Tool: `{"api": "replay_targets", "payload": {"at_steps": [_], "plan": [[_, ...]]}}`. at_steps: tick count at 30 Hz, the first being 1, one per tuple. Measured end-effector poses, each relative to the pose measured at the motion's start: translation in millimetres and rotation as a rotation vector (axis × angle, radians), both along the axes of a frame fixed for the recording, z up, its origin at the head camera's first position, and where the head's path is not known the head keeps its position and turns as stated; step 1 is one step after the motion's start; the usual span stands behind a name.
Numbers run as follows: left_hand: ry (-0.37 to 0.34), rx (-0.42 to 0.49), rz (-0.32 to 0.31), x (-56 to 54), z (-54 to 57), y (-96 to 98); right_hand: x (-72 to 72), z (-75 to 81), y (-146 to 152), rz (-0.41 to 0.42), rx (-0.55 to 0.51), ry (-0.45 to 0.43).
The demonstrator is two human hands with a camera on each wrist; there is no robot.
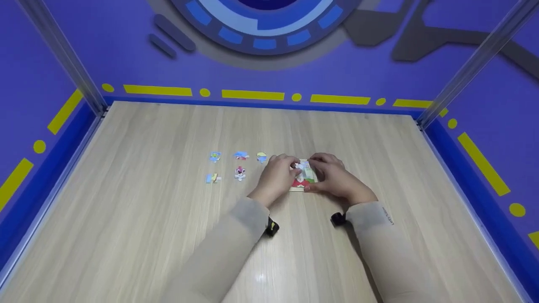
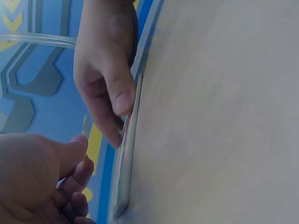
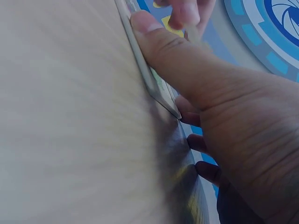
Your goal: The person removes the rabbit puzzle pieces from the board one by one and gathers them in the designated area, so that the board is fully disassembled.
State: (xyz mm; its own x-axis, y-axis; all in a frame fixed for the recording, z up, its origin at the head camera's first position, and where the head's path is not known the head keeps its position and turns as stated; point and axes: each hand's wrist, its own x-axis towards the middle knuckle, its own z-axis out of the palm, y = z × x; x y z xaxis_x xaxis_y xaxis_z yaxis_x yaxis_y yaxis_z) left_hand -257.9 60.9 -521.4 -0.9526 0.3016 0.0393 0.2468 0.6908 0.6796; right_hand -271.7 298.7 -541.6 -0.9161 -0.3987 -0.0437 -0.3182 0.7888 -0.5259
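Wood-grain counter [image 1: 139,235] bears a jigsaw tray [image 1: 297,189], five loose pieces [image 1: 240,173] lying to its left. The left hand's [image 1: 276,176] grip pinches a jigsaw piece [image 2: 85,125] above it; the right hand's [image 1: 337,176] holds the tray's right side.

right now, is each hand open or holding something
Left hand: closed, pinching a thin puzzle piece.
Right hand: holding the puzzle tray by its edge.

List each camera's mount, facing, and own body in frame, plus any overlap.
Head: on the head, facing forward and down at the table, loose pieces and puzzle board; shows left hand, right hand, sleeves.
Left wrist: on that wrist, facing the pinched piece and board edge; shows both hands.
Right wrist: on that wrist, facing the board corner; shows right hand, left fingers.
Shared: both wrist views show the board from low down.
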Motion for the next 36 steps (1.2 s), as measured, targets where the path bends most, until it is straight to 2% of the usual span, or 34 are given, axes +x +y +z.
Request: {"api": "replay_targets", "payload": {"at_steps": [8,14,19,25,36], "plan": [[0.009,0.006,0.028,-0.5,11.5,-43.3,1.4,3.8,-1.9,-0.021,0.018,-0.027],[0.012,-0.005,0.04,2.8,15.4,-74.4,1.1,4.8,-3.8,-0.03,0.041,-0.036],[-0.005,-0.049,0.03,4.7,16.4,-92.0,3.2,3.5,-4.0,-0.046,0.041,-0.047],[-0.02,-0.101,0.018,3.7,9.1,-106.2,2.6,1.6,-3.3,-0.046,0.034,-0.058],[-0.06,-0.149,0.006,1.9,4.3,-109.6,2.0,1.2,-1.9,-0.045,0.035,-0.041]]}}
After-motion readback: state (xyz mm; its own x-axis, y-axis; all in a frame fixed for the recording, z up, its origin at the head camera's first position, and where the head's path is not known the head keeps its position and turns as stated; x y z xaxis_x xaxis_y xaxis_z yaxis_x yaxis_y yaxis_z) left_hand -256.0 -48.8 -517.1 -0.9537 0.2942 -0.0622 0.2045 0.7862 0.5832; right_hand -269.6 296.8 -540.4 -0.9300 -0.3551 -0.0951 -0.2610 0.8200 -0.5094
